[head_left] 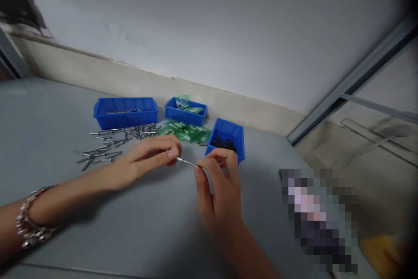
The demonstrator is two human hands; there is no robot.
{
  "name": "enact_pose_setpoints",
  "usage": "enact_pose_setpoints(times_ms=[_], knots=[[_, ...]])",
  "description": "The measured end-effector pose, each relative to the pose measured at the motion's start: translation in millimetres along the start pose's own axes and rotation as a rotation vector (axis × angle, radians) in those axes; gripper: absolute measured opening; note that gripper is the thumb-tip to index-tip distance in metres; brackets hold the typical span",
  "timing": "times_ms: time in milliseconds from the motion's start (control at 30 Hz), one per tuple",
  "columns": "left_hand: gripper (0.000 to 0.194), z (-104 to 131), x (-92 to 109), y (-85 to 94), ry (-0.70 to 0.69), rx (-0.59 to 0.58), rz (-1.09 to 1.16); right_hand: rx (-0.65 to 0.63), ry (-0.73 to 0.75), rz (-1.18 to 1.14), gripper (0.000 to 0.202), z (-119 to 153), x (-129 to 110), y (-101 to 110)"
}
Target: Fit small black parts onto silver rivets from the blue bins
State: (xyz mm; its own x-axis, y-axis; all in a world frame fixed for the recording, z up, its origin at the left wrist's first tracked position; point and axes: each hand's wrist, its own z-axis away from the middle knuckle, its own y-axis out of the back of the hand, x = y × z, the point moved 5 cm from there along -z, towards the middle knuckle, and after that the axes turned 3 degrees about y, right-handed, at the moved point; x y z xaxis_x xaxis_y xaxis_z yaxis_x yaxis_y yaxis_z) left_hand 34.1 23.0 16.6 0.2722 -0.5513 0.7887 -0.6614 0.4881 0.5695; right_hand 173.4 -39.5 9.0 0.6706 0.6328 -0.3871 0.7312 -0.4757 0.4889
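Fingertips [172, 153] of left hand [143, 161] and right hand [217, 196] pinch one thin metal pin [185, 162] by unlabelled blue bins [126, 112]

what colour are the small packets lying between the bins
Green, translucent-looking packets, seen in the head view, lying on the grey table among the blue bins.
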Motion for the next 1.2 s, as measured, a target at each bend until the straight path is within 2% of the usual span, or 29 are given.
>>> enact_pose_setpoints(times_ms=[200, 433, 767, 900, 1067, 1200], knots=[[0.032, -0.5, -0.9, 0.1, 0.016, 0.022, -0.031, 0.012, 0.004, 0.056, 0.015, 1.8, 1.5, -0.1], [0.025, 0.6, -0.6, 0.2, -0.002, 0.025, 0.036, -0.01, -0.057, 0.041, 0.014, 0.4, 4.6, -1.5], [0.016, 0.8, -0.7, -1.4, 0.012, 0.025, 0.099, -0.003, -0.006, -0.006, 0.012, -0.5, 0.8, -0.8], [0.018, 0.4, -1.5, -1.5, 0.029, 0.022, 0.053, 0.009, -0.001, -0.014, 0.012, -1.2, 0.1, -0.4], [0.024, -0.9, 0.6, -0.9, -0.024, 0.022, 0.008, 0.008, -0.007, -0.006, 0.012, -0.8, 1.4, -0.9], [0.021, -0.9, 1.1, -0.4, -0.042, 0.035, -0.004, -0.009, -0.033, 0.015, 0.012, -0.2, 2.2, -0.9]])
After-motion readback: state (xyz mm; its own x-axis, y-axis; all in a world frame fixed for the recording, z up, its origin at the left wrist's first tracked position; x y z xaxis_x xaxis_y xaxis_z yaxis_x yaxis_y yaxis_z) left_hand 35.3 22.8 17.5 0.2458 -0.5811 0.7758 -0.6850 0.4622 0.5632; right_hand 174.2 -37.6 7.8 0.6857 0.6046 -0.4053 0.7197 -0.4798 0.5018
